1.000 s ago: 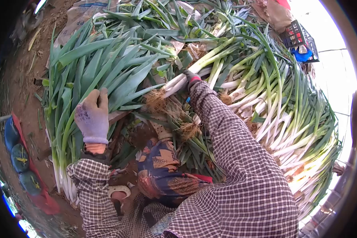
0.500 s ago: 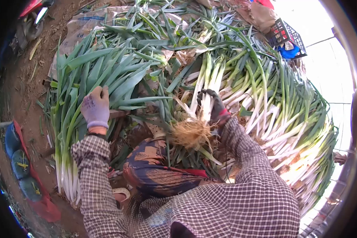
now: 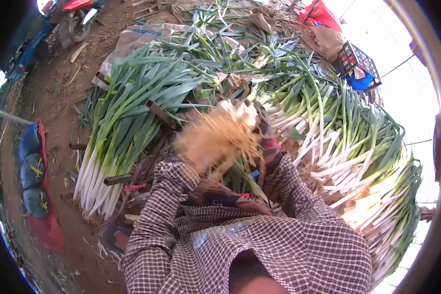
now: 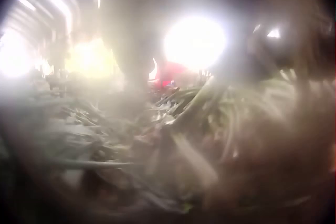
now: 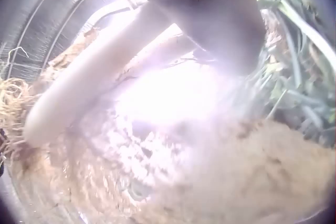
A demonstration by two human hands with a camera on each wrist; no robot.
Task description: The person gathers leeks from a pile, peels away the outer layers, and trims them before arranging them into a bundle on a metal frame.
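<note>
My right hand [image 3: 266,128], in a dark glove with a red cuff, grips a bunch of leeks with the roots [image 3: 218,134] turned toward me. In the right wrist view the dark glove [image 5: 210,19] lies over a thick white leek stalk [image 5: 89,82]. My left hand [image 3: 195,158], in a tan glove, is beside the same roots, blurred and mostly hidden by them. A bundle of leeks [image 3: 110,147] lies to the left, white ends toward me. The left wrist view is smeared by glare and motion.
A long heap of leeks [image 3: 343,147] curves along the right. Metal bars [image 3: 160,115] stick out beside the left bundle. A black crate [image 3: 360,63] stands at the back right. Green rolls [image 3: 34,171] on red netting lie at the far left.
My left hand has left the left bundle and come across to the middle. The right hand first set the leeks more upright, then brought their roots up close before me.
</note>
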